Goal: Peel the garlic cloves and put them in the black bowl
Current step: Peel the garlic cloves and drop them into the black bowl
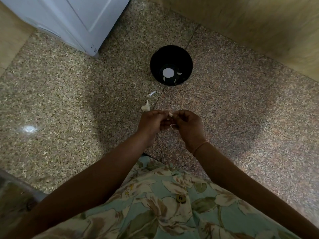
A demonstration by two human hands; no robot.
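Sitting on speckled floor (69,100) (appliance (69,19) nearby): black bowl (170,55).

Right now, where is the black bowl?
The black bowl stands on the floor in the head view, right of the white appliance, beyond the garlic bulb.

I found no readable text, label or number anywhere. Small marks at the lower corner of the white appliance (72,18) were too blurred to make out.
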